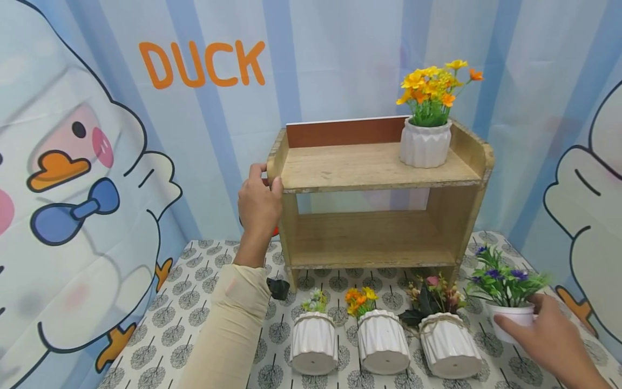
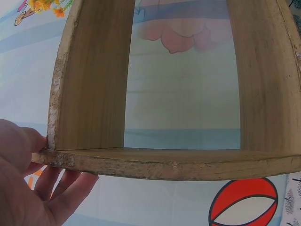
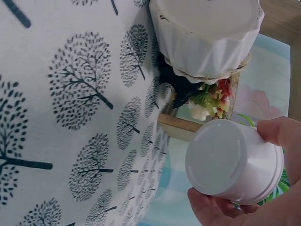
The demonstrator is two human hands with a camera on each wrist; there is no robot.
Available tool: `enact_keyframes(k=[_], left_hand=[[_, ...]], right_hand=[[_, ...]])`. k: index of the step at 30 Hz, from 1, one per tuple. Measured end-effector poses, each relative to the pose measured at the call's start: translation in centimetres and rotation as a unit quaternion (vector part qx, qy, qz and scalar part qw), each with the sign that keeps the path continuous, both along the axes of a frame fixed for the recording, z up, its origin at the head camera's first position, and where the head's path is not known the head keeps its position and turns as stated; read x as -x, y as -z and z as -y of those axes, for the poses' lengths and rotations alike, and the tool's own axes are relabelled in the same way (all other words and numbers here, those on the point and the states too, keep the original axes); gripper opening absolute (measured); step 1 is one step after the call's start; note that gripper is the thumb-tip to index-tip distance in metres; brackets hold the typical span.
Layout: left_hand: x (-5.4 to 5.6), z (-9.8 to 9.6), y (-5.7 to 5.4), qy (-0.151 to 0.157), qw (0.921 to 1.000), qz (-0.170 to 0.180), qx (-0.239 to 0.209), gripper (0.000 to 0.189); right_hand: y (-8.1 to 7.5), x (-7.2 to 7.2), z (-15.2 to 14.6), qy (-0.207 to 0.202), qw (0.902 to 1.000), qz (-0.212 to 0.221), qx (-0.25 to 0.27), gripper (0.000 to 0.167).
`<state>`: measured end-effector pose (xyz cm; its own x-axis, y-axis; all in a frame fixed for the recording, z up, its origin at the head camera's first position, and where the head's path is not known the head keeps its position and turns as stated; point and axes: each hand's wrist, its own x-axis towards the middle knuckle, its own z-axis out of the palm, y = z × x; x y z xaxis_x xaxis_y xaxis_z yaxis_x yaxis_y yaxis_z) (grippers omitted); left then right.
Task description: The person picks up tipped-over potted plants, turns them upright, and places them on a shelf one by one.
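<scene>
The left hand [image 1: 259, 204] grips the side of the shelf [image 1: 340, 165] while the right hand [image 1: 551, 330] grips the purple-flowered pot [image 1: 512, 316], seemingly a transfer step, calling for raising it toward the shelf, forward-left of that hand.

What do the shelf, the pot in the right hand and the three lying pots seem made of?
Shelf: wood, worn; grain shows on its boards, and its edges look rough.
Held pot: probably plastic, smooth with a soft sheen.
Lying pots: perhaps glazed ceramic, judging by their white fluted walls, but plastic remains possible.
</scene>
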<state>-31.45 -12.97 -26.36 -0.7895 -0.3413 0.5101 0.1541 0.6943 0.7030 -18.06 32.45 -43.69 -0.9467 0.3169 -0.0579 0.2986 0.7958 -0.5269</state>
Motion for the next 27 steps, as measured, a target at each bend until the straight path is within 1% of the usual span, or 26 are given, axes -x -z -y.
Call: enact_keyframes(k=[1,5,9,13,17,27], left_hand=[[0.0,0.0,0.0,0.000,1.0000,0.000,0.000,0.035],[0.0,0.0,0.0,0.000,1.0000,-0.003,0.001,0.034],[0.0,0.0,0.0,0.000,1.0000,-0.009,0.004,0.034],[0.0,0.0,0.1,0.002,0.9999,-0.013,0.006,0.034],[0.0,0.0,0.1,0.004,0.9999,-0.011,0.004,0.034],[-0.1,0.0,0.1,0.005,1.0000,-0.007,0.003,0.034]], right_hand=[[-0.2,0.0,0.1,-0.001,1.0000,-0.007,0.002,0.094],[-0.8,0.0,0.4,-0.006,0.9991,-0.042,0.005,0.090],[-1.3,0.0,1.0,0.007,0.9979,-0.064,0.000,0.095],[-2.0,0.0,1.7,0.026,0.9976,-0.064,0.004,0.099],[-2.8,-0.2,2.3,0.036,0.9973,-0.060,0.023,0.105],[-4.5,-0.2,3.4,0.039,0.9927,-0.105,0.045,0.108]])
